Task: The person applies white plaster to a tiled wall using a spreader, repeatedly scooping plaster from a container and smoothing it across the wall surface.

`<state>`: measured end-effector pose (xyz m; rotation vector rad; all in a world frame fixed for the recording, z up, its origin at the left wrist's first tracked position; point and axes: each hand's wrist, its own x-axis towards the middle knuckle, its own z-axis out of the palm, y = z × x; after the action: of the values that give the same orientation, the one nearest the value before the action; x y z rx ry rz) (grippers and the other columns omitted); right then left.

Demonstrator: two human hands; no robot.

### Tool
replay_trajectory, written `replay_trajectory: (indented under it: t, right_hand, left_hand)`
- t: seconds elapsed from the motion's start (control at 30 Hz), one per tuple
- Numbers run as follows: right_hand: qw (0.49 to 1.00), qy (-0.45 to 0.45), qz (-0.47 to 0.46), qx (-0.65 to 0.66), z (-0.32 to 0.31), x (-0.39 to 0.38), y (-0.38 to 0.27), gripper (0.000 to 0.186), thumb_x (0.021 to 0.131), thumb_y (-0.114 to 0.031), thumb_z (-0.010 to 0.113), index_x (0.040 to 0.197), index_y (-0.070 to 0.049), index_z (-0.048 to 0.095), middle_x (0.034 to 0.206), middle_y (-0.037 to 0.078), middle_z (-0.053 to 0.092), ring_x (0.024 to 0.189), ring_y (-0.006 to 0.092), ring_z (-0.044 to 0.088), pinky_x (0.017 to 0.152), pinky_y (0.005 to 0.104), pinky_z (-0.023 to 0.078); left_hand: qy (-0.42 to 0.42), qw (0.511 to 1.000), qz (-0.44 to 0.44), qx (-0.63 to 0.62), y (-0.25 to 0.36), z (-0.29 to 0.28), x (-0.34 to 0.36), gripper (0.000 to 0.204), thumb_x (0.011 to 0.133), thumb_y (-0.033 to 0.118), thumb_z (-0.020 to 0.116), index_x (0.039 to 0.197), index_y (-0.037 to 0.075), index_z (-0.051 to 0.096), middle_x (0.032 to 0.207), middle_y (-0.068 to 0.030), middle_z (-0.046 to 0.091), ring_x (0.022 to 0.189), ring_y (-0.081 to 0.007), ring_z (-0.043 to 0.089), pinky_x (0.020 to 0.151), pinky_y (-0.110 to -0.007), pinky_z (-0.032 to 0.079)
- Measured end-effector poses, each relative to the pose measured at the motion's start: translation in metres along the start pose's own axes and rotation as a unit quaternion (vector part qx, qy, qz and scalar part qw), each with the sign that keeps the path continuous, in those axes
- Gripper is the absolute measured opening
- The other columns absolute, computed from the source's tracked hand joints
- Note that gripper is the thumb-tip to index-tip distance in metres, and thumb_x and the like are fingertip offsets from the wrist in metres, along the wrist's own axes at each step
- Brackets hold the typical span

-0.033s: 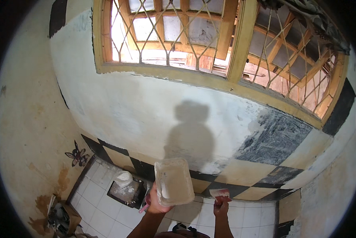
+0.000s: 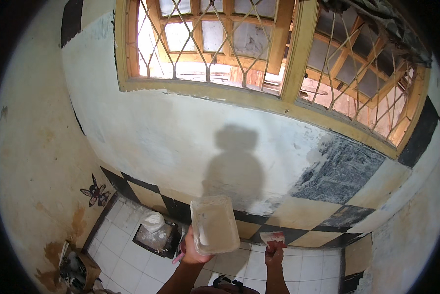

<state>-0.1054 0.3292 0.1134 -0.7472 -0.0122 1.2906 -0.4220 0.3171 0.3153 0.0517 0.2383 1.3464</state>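
My left hand (image 2: 194,251) is wrapped around the side of a rectangular, translucent plastic tub (image 2: 221,225) with whitish paste smeared inside. A pink handle (image 2: 179,257) sticks out beside that hand; I cannot make out what it belongs to. My right hand (image 2: 274,253) grips a putty knife (image 2: 273,238) with a reddish handle and a wide blade coated in pale paste. The blade points up and left, near the lower part of the wall. In front of me the wall (image 2: 181,142) is largely coated white, with bare black and cream checks along the bottom.
Above is a yellow-framed window (image 2: 205,85) with a metal grille. A black tray (image 2: 156,240) with a white bag (image 2: 153,221) sits on the white tiled floor (image 2: 127,257). A box of odds and ends (image 2: 77,269) stands at the left wall. Dark cloth (image 2: 396,24) hangs upper right.
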Motion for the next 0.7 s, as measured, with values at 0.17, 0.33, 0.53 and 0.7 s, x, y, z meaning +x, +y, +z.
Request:
replay_trajectory:
  t: [0.17, 0.33, 0.53, 0.7]
  right_hand:
    - [0.999, -0.009, -0.021, 0.036, 0.011, -0.003, 0.003, 0.024, 0.082, -0.004, 0.066, 0.102, -0.014, 0.057, 0.089, 0.000, 0.064, 0.064, 0.0127, 0.056, 0.051, 0.0256, 0.046]
    - [0.999, 0.020, 0.016, 0.045, 0.040, -0.037, 0.024, 0.023, 0.084, -0.003, 0.064, 0.103, -0.014, 0.056, 0.087, 0.000, 0.063, 0.061, 0.0133, 0.055, 0.049, 0.0249, 0.045]
    - [0.997, 0.006, 0.026, 0.070, 0.045, -0.058, 0.052, 0.021, 0.086, -0.004, 0.062, 0.103, -0.013, 0.055, 0.086, 0.002, 0.062, 0.059, 0.0137, 0.053, 0.047, 0.0253, 0.044]
    - [0.995, -0.048, 0.012, 0.087, 0.026, -0.057, 0.070, 0.016, 0.086, -0.006, 0.064, 0.100, -0.012, 0.057, 0.083, 0.001, 0.062, 0.061, 0.0149, 0.054, 0.051, 0.0269, 0.044]
  left_hand:
    - [-0.005, 1.000, -0.026, 0.011, 0.013, -0.001, -0.008, 0.047, 0.098, 0.043, 0.042, 0.129, 0.011, 0.059, 0.124, -0.0068, 0.064, 0.112, -0.0269, 0.062, 0.095, -0.046, 0.051]
    - [0.009, 0.999, 0.005, 0.039, 0.030, 0.000, -0.022, 0.048, 0.100, 0.043, 0.039, 0.132, 0.012, 0.055, 0.125, -0.0068, 0.062, 0.114, -0.0264, 0.060, 0.094, -0.046, 0.051]
    - [-0.041, 0.996, 0.007, 0.073, 0.050, -0.009, -0.033, 0.050, 0.101, 0.044, 0.036, 0.137, 0.012, 0.049, 0.126, -0.0091, 0.060, 0.113, -0.0290, 0.061, 0.091, -0.048, 0.052]
    - [-0.053, 0.997, -0.023, 0.054, 0.063, -0.018, -0.038, 0.059, 0.099, 0.052, 0.036, 0.137, 0.009, 0.047, 0.129, -0.0114, 0.059, 0.113, -0.0327, 0.062, 0.092, -0.053, 0.052]
